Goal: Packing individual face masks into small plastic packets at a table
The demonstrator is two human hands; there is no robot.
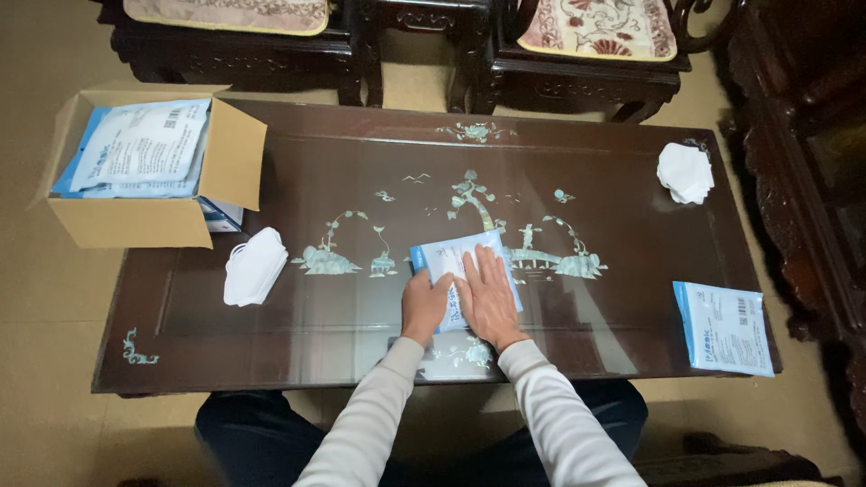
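A blue-and-white mask packet (pixel 460 257) lies flat at the middle of the table, toward its near edge. The right hand (pixel 488 296) rests on it palm down, fingers extended and together, pressing rather than gripping. The left hand (pixel 424 305) lies at the packet's left edge with fingers curled; whether it pinches the packet cannot be told. The support is a dark lacquered table (pixel 298 162) inlaid with pale tree and bird motifs. To the left lies a stack of white face masks (pixel 253 265); beyond it, at the far left corner, an open cardboard box (pixel 135 221) holds further packets. A second stack of white masks (pixel 685 171) sits far right, and another sealed packet (pixel 724 327) lies near right.
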